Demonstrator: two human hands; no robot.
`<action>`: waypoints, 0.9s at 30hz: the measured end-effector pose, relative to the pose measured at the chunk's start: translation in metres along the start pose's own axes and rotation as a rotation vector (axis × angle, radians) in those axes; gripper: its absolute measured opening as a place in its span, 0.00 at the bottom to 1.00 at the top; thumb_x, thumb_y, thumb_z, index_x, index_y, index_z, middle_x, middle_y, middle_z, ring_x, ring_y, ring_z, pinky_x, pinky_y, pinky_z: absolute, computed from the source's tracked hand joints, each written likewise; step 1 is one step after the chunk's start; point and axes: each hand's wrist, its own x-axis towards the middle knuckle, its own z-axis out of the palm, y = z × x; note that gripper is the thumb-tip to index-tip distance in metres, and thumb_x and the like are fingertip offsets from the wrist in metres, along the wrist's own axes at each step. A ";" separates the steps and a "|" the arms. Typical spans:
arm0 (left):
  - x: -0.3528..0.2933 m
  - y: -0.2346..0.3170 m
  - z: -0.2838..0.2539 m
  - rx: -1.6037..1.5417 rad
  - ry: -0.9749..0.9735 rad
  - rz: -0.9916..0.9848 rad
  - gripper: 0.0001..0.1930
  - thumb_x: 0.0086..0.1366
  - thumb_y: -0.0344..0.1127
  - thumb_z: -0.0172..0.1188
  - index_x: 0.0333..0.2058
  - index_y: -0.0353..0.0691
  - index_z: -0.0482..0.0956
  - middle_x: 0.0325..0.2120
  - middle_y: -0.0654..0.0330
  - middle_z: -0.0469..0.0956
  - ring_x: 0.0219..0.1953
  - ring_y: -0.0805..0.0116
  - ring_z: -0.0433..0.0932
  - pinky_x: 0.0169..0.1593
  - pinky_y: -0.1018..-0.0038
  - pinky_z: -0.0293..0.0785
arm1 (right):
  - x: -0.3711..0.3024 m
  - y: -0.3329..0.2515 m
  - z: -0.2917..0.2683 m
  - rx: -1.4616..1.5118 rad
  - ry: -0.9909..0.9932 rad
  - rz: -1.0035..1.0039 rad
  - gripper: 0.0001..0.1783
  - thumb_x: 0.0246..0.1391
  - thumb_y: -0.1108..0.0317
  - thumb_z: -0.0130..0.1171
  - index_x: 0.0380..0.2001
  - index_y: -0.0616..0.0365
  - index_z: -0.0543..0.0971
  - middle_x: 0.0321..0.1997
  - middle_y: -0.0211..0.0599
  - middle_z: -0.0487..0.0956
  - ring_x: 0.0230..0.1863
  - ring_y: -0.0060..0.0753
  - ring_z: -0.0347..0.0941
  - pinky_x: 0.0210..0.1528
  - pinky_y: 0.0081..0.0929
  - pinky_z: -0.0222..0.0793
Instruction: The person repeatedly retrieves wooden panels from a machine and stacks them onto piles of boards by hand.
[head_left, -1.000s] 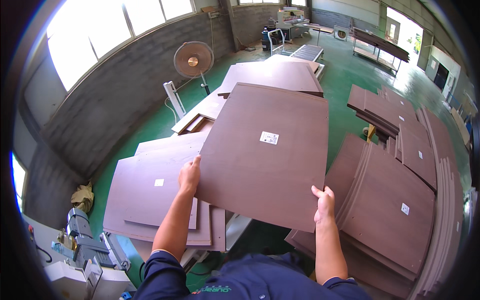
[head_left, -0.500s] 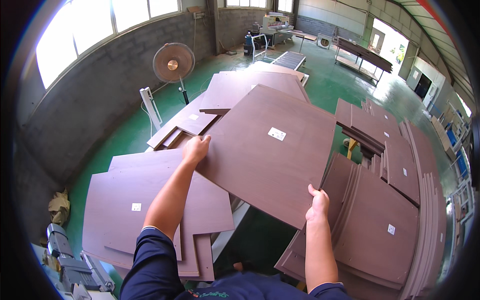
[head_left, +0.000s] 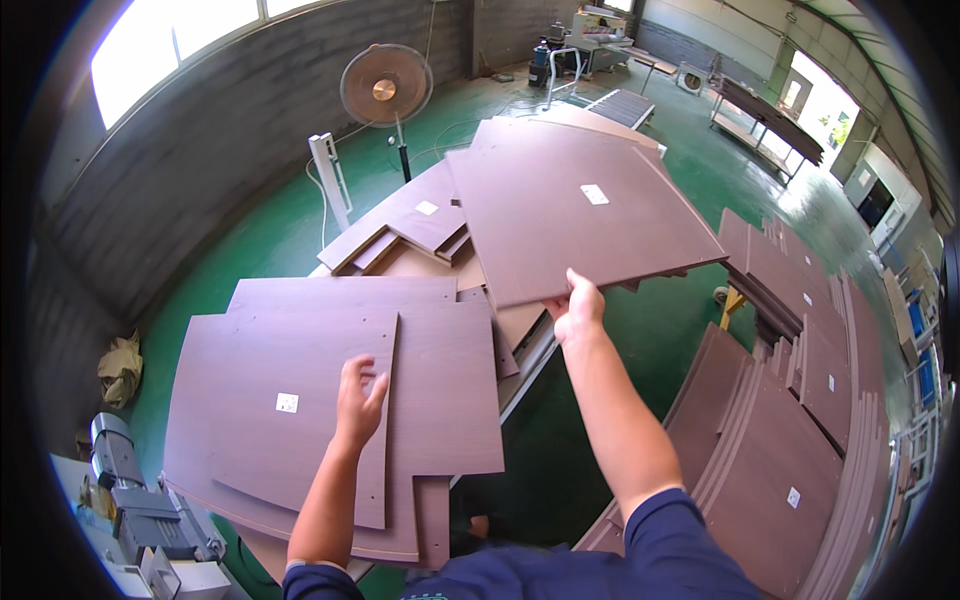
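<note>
Have moved the brown panel (head_left: 575, 225) farther off, now over the far panel (head_left: 530, 133), and brought the left hand (head_left: 360, 395) off it to the near left stack (head_left: 300, 350), fingers apart, gripping nothing. Keeping only the right hand's (head_left: 578, 308) fingers clamped on the near edge. Could tip right and drop to the green floor (head_left: 640, 330) if released early, given the overhanging near right corner. Cannot tell how well supported beneath.
</note>
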 end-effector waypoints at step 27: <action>-0.170 -0.044 -0.037 0.693 0.261 -0.360 0.17 0.54 0.37 0.59 0.42 0.39 0.72 0.48 0.52 0.67 0.53 0.50 0.64 0.58 0.58 0.59 | 0.123 0.003 0.080 -1.034 -0.035 -0.268 0.24 0.62 0.50 0.49 0.26 0.62 0.77 0.20 0.36 0.77 0.16 0.29 0.72 0.17 0.26 0.67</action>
